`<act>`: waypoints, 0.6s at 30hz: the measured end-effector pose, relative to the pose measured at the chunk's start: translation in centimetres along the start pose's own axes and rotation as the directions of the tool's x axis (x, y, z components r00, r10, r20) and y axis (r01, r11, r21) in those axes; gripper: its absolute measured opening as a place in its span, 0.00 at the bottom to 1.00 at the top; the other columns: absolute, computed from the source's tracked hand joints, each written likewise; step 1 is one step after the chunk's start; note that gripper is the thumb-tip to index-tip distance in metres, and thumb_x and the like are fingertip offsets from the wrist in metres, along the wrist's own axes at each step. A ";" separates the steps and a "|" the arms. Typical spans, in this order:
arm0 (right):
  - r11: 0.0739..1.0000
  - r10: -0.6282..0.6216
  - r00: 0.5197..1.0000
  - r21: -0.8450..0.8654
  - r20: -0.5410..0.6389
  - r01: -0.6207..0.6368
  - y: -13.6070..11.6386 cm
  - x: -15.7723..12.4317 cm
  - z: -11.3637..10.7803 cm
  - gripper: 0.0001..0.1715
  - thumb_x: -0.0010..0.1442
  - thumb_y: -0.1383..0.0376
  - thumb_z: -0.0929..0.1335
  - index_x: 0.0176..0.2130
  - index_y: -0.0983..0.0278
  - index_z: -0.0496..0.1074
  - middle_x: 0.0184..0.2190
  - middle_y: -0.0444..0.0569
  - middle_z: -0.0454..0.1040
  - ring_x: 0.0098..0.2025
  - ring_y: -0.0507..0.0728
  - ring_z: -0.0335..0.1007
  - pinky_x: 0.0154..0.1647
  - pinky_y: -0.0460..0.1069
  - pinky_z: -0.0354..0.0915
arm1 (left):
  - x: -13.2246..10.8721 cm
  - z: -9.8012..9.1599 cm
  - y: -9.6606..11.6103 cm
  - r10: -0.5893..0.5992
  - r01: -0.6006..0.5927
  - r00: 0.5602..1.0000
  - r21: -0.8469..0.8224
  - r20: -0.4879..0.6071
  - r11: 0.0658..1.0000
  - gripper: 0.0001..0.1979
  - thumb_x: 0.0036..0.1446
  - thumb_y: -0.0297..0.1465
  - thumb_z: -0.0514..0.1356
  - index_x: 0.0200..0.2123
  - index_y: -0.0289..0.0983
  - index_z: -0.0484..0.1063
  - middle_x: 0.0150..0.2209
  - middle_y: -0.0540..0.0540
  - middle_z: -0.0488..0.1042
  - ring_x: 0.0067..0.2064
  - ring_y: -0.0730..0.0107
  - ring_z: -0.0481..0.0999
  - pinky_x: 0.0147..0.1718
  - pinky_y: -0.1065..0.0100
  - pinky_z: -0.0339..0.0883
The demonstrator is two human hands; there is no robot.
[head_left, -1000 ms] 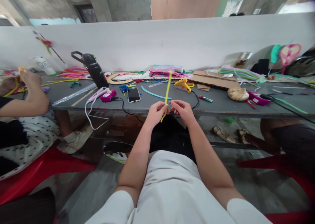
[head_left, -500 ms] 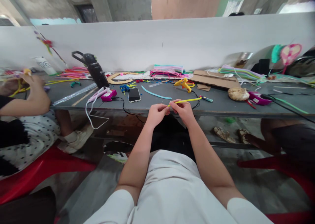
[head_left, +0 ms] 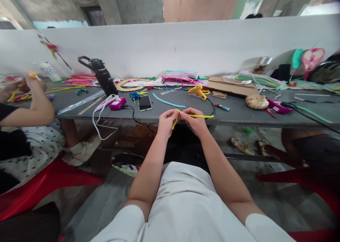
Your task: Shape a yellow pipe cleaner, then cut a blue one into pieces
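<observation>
A yellow pipe cleaner (head_left: 208,116) is pinched between my two hands just over the table's front edge. My left hand (head_left: 168,121) grips it near a bend, and a short end hangs down by the fingers. My right hand (head_left: 195,121) pinches it close beside the left, with the longer end sticking out to the right. On the table beyond my hands lies a light blue pipe cleaner (head_left: 168,101). A yellow glue gun (head_left: 198,91) rests behind my right hand, and a small blue-and-red tube-like tool (head_left: 222,107) lies to its right.
A phone (head_left: 145,102), a purple box (head_left: 117,103) with cables and a black bottle (head_left: 101,75) stand to the left. Cardboard (head_left: 231,86) and pipe cleaner bundles (head_left: 183,76) line the back. At far left a co-worker's hand (head_left: 33,80) handles yellow strips.
The yellow pipe cleaner now has a bend at my left hand, with a short end pointing down. Its right end has shifted left and lower, away from the small tool.
</observation>
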State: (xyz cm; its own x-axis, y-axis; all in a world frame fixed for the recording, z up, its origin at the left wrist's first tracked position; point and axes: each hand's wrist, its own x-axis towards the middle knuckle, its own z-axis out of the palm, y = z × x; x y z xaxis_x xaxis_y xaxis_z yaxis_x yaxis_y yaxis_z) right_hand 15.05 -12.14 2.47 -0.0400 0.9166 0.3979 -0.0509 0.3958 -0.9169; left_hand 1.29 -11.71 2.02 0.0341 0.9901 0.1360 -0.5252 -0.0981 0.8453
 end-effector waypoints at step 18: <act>0.889 0.217 0.975 0.404 0.042 -0.215 0.5 0.1 -0.3 0.12 0.48 0.59 0.77 0.27 0.63 0.75 0.19 0.39 0.67 0.22 0.47 0.60 0.22 0.43 0.57 | -0.4 -0.3 0.4 -0.093 0.086 0.982 0.053 0.165 0.995 0.19 0.46 0.41 0.72 0.36 0.33 0.76 0.30 0.49 0.76 0.30 0.74 0.75 0.29 0.72 0.69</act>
State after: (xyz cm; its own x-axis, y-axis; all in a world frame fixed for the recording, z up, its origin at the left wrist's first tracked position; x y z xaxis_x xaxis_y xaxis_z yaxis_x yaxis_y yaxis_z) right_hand 15.36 -11.83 2.08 -0.0924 0.9774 0.1904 -0.4395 0.1315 -0.8885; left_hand 0.81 -12.10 2.14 0.2226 0.9648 0.1397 -0.4748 -0.0178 0.8799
